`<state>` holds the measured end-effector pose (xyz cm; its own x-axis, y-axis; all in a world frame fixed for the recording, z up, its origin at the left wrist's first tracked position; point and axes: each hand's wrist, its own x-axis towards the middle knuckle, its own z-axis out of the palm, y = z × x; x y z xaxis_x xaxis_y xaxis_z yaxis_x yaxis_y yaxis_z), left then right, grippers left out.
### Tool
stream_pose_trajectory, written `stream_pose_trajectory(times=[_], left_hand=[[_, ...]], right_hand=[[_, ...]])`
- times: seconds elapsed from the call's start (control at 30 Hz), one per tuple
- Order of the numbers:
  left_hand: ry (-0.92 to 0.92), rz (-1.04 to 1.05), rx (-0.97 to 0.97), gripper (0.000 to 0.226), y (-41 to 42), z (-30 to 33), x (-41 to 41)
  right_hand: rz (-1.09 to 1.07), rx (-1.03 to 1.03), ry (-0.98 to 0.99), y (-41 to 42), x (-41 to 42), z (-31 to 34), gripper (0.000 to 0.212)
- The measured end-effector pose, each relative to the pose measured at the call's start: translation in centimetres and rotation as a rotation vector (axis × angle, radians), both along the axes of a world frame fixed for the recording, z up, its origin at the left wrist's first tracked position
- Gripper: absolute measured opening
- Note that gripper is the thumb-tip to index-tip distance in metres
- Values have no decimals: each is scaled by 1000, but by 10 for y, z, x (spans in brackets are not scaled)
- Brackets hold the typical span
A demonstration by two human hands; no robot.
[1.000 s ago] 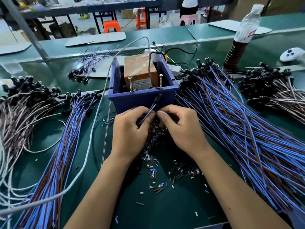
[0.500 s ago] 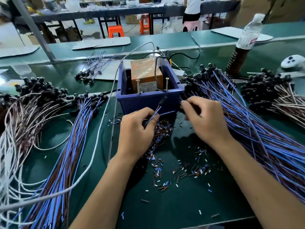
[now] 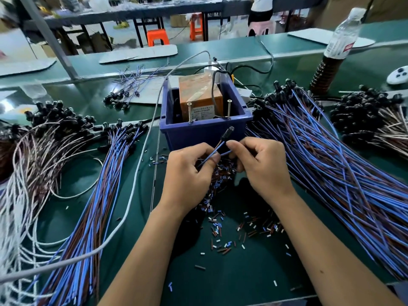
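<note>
The green desk (image 3: 242,272) spreads under both forearms. A broad sheaf of blue and brown wires (image 3: 342,173) fans out just to the right of the right hand (image 3: 265,166), its black-capped ends lying beyond and right of that hand. A narrower bundle of the same wires (image 3: 95,206) runs well to the left of the left hand (image 3: 187,173). A white cable (image 3: 136,168) curves past between that bundle and the left wrist.

Just beyond the knuckles of both hands stands a blue plastic bin (image 3: 205,133), with an orange box (image 3: 198,93) inside it and two upright screws (image 3: 189,111) at its near rim. Beneath and behind the hands lies a scatter of cut insulation bits (image 3: 218,228).

Between the two hands sits a single wire lead (image 3: 212,154). Its black cap points up and away, just in front of the bin's wall. The left hand pinches the lead between thumb and curled fingers. The right hand's fingertips pinch a blue strand of it from the other side.
</note>
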<state>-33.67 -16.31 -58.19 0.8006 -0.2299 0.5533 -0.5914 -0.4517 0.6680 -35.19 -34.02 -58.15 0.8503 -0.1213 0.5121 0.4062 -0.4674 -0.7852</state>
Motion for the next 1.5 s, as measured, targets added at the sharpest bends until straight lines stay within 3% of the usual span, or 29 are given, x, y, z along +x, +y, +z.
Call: stream_pose_trajectory(times=[0.27,0.53,0.67,0.7,0.8,0.87,1.0,1.17,1.37,1.5], left_hand=[[111,-82,-82,19,6,4,-3],[132,-105,-70,24,0,8,-7],[125,-45,-190,21,12,10,-3],[120,-25,-247,21,14,10,-2],[109,11,-357,21,11,11,-2],[112,7,-377,20,2,9,-5],[95,-17,-335,16,-7,4,-9],[7,17,-329,14,-10,6,-11],[-237,335,-425,13,-5,11,-11],[-237,395,-542,10,-5,13,-10]], right_hand=[[142,107,65,-5,0,-1,41],[139,270,133,-11,3,-3,41],[-27,566,139,-33,7,3,42],[-42,571,138,-36,8,3,39],[-59,262,121,-29,5,-1,18],[-35,189,80,-14,2,-2,7],[227,588,83,20,-3,0,7],[286,775,123,30,-8,5,6],[186,726,94,21,-5,7,10],[-23,543,-61,24,-2,4,5]])
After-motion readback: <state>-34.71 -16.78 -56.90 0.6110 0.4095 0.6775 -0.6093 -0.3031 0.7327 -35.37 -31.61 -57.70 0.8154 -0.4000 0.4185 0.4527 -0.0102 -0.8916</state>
